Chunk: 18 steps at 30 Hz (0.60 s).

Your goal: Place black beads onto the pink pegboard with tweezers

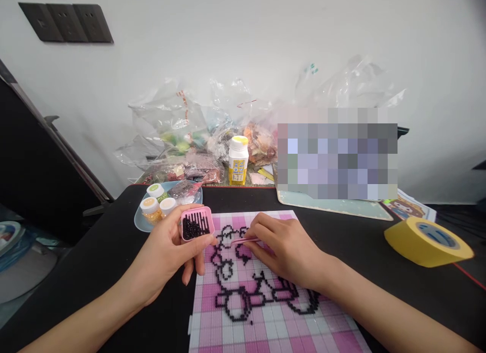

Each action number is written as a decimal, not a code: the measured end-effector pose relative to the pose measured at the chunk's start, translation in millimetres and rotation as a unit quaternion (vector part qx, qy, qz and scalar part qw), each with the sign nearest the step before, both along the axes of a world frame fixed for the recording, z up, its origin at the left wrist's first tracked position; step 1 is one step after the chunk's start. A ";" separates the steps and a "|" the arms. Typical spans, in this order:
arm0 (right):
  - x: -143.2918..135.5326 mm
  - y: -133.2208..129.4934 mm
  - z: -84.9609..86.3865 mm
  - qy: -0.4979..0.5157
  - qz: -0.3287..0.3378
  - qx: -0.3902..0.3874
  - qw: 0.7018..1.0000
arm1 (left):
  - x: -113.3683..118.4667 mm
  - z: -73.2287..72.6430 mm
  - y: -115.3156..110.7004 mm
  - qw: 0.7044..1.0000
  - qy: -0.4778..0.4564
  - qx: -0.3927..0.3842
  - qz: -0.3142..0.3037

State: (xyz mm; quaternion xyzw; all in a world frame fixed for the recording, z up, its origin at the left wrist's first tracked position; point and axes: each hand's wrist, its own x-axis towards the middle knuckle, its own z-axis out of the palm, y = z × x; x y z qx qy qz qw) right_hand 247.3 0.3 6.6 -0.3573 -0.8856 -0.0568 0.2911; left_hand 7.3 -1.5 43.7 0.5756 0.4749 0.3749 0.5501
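My left hand (pixel 172 247) grips a small pink tray (pixel 211 219) at its sides, tilted toward me. Inside it lie black beads (pixel 193 229), some lined up in its grooves and others heaped loose. My right hand (pixel 281 247) pinches pink tweezers (pixel 243 240), their tips over the upper part of the pegboard. That pegboard (pixel 266 333) has pink and white squares and lies flat on the black table. Black beads on it form an outline (pixel 237 305) with rounded shapes. Part of the outline is hidden under my right hand. Whether the tweezers hold a bead, I cannot tell.
A blue plate (pixel 142 219) with lidded bead jars (pixel 151 207) stands left of the board. Behind are a white-and-yellow bottle (pixel 238 163) and clear plastic bags (pixel 170 115). A yellow tape roll (pixel 413 241) lies at right. A blurred area covers the back right.
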 end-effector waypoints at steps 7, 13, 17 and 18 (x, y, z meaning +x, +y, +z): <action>0.6 -0.1 0.0 0.001 0.003 -0.002 1.000 | -1.3 -1.6 -1.6 1.000 0.007 0.000 -0.003; 0.9 0.4 -0.5 -0.004 0.004 -0.005 1.000 | -1.3 -2.6 0.2 1.000 0.012 0.002 -0.003; 1.1 0.2 -0.3 -0.007 0.003 -0.009 1.000 | -2.3 -4.4 0.8 1.000 0.008 -0.004 -0.004; 1.1 0.0 -0.2 -0.007 0.003 -0.010 1.000 | -2.6 -4.8 0.8 1.000 0.010 -0.004 -0.005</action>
